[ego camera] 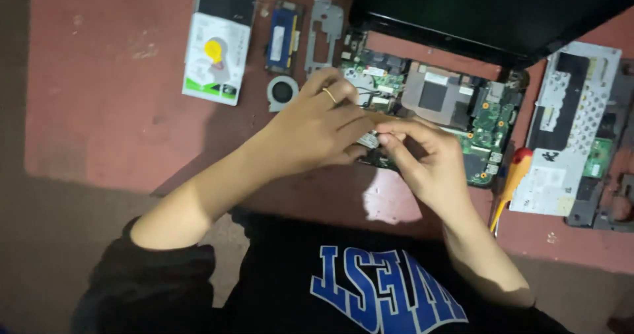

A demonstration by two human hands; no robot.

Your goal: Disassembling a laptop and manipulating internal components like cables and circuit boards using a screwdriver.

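A small silvery part (pixel 368 139) is pinched between the fingertips of the left hand (pixel 317 129) and the right hand (pixel 422 159), both closed on it, at the near edge of the green circuit board (pixel 489 126). The part is probably best kept level and eased gently, so that nearby connectors are not strained. A screwdriver (pixel 512 182) lies just right of the board.

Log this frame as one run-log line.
left hand: on small part over green circuit board | right hand: pinching same part | nearby: hard drive, fan, screwdriver
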